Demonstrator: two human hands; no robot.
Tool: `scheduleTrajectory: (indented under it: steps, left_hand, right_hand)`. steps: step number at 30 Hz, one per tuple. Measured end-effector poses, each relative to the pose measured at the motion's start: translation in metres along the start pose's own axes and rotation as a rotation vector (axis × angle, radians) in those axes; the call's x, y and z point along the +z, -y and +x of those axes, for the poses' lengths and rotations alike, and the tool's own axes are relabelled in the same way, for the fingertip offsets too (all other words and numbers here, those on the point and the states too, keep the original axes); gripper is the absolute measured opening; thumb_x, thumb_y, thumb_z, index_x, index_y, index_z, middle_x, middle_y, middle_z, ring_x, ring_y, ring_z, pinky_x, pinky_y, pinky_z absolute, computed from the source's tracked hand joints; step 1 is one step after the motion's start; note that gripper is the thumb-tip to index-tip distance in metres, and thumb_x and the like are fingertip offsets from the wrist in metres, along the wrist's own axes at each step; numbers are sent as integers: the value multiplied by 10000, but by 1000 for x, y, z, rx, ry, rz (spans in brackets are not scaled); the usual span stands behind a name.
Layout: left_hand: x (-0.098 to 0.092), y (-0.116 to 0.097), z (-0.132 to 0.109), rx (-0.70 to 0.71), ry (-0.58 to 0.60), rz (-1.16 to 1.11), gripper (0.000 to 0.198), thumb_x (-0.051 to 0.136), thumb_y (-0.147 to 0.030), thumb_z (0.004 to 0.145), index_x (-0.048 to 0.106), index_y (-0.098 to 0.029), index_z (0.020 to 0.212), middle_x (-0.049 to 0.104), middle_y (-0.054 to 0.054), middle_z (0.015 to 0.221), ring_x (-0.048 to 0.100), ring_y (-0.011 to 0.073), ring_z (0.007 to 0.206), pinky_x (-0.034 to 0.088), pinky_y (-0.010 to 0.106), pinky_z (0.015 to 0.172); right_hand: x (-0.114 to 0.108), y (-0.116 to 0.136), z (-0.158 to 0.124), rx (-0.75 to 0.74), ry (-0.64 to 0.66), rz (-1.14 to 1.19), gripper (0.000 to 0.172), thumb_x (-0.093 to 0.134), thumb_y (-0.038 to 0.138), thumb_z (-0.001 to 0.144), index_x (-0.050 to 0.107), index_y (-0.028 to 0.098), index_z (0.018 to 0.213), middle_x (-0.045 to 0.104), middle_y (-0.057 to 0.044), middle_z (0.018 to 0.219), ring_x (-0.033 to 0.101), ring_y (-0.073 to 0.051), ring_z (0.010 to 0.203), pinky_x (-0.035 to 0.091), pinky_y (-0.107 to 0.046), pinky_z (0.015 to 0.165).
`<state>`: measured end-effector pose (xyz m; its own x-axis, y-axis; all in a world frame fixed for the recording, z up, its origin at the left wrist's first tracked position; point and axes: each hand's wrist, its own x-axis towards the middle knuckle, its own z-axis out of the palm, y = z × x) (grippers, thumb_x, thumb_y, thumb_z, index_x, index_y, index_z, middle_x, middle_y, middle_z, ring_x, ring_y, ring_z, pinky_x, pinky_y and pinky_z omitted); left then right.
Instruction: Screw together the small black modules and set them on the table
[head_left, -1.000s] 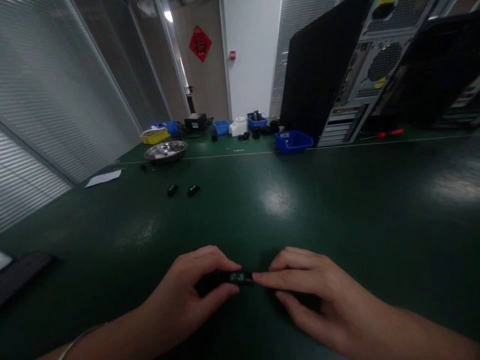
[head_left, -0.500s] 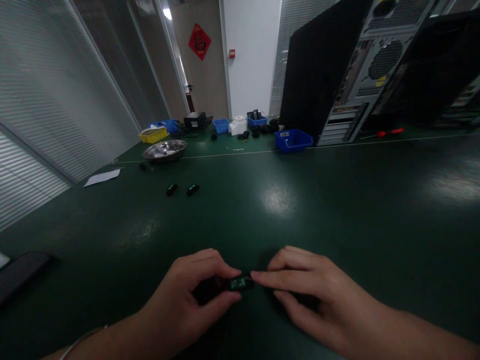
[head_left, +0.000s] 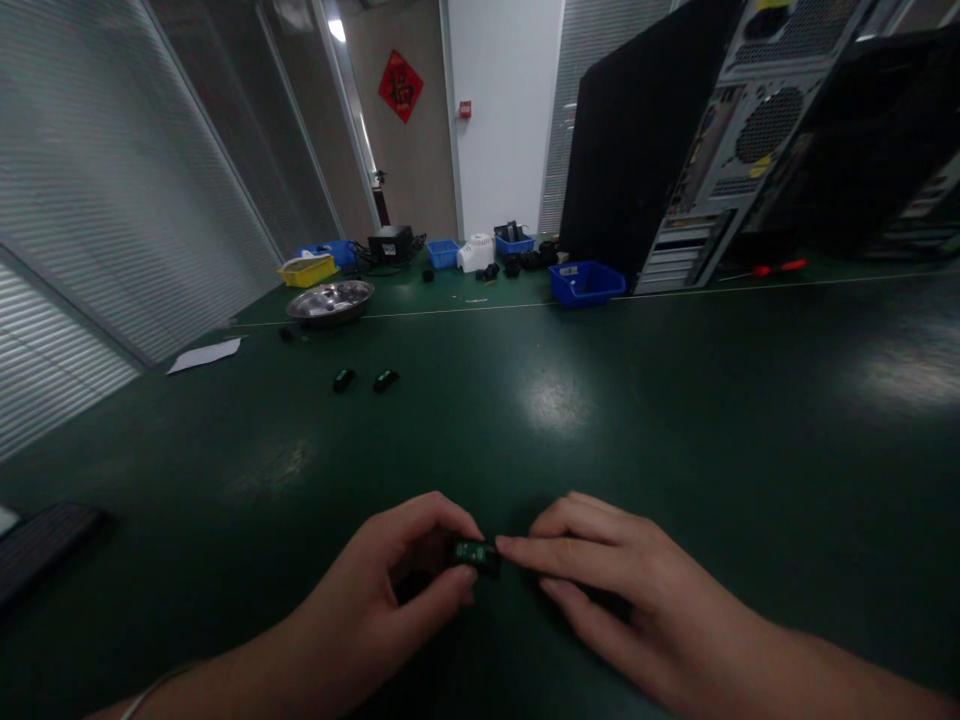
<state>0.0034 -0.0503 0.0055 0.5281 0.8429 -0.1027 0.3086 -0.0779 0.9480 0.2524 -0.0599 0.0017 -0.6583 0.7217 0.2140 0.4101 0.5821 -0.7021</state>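
At the near edge of the dark green table [head_left: 675, 400], the left hand [head_left: 382, 610] has its fingers closed on a small black part [head_left: 475, 553], pinched between thumb and forefinger. The right hand [head_left: 622, 590] touches the part's right end with its index fingertip; whether it grips cannot be told. Farther left lie two small black pieces [head_left: 365, 379], then a metal bowl [head_left: 331, 300] and a blue bin [head_left: 586, 281].

A small module [head_left: 475, 553] sits between left hand [head_left: 390, 595] and right hand [head_left: 604, 580], 2 pieces [head_left: 386, 379] behind-left, computer case [head_left: 720, 150] behind-right.
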Motion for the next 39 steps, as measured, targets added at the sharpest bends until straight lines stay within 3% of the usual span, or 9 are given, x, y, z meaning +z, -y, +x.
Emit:
scheduleTrajectory:
  steps: [5,12,23,31,39]
  left_hand:
    - [1,-2,6,-64,14,-268,191,694,-259,876,732,-190,1050,660,55,1043,622,152,791,516,254,715]
    - [-1,-1,8,-188,-19,-374,212,773,-305,820,779,-181,991,726,41,900,667,173,796,525,285,779]
    - [0,0,9,-270,-44,-481,215,827,-319,774,802,-165,922,768,46,809,699,163,732,554,251,721]
    - [0,5,10,-271,-40,-547,168,834,-292,788,809,-177,908,776,33,795,699,123,696,543,180,668]
    - [2,-3,9,-262,-81,-481,247,851,-340,746,805,-166,915,774,46,814,704,165,738,566,253,729]
  right_hand:
    - [1,3,-2,-16,8,-32,508,471,96,981,507,330,1430,630,-38,1159,625,-178,988,509,-298,799]
    - [1,6,-1,19,4,-17,492,492,118,986,519,351,1419,630,-23,1158,641,-163,974,519,-285,797]
    - [7,4,-2,-14,-62,-2,455,501,122,992,562,320,1398,630,-42,1099,648,-151,889,508,-261,708]
    - [6,6,-3,-36,-90,-16,459,499,108,986,570,311,1391,637,-44,1083,655,-147,871,513,-256,695]
    - [7,6,-4,-31,-107,-98,456,508,115,979,574,305,1389,643,-48,1096,661,-159,880,518,-261,692]
